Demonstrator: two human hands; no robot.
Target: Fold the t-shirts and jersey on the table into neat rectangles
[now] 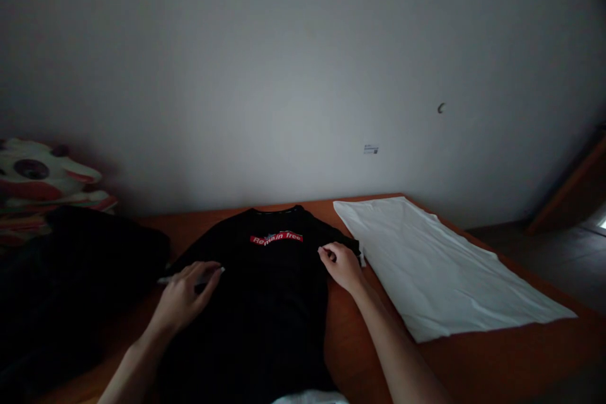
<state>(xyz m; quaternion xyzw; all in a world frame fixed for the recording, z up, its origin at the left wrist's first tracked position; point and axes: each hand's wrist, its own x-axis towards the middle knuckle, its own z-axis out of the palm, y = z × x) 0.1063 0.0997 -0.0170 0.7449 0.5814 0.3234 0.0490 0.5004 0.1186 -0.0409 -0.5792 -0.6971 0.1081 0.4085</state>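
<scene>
A black T-shirt (269, 290) lies spread out, collar toward the wall, with a red "Remain free" print on its chest. My left hand (189, 287) is over the shirt's left side below the sleeve, thumb and fingertips brought together on the dark cloth. On the opposite side, my right hand (341, 264) pinches the shirt near the right sleeve, thumb against forefinger. The cloth between the fingertips is too dark to make out clearly. White trim shows at both sleeve ends, beside each hand.
A white cloth (440, 265) lies flat on the brown wooden surface (350, 334) to the right. Dark bunched fabric (89, 278) is heaped at the left, with a cow-like plush toy (42, 170) behind it. A pale wall (265, 88) borders the far edge.
</scene>
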